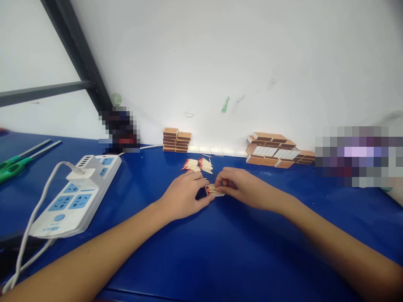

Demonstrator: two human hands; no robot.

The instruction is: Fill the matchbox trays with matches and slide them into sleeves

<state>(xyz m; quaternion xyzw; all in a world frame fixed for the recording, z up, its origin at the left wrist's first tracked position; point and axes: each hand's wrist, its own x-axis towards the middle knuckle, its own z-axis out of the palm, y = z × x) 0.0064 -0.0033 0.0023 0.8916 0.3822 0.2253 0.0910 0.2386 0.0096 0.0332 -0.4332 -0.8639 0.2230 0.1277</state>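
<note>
On the blue table, a small white matchbox tray (220, 195) filled with red-tipped matches (214, 190) lies between my two hands. My left hand (184, 196) holds the tray's left end between thumb and forefinger. From the right, my right hand (239, 186) has its fingers closed, with thumb and fingertips on the matches at the tray's right end. Whether it grips one match or several is hidden. Just beyond my left fingers lie two loose piles of matches, a left pile (191, 164) and a right pile (205, 165), heads mostly to the left.
Brown matchboxes (176, 140) are stacked at the wall, with white trays (217, 150) in a row beside them. More boxes (266, 161) and trays stand to the right. A power strip (75, 201) with a plugged-in white cable and green-handled scissors (15, 167) lie left.
</note>
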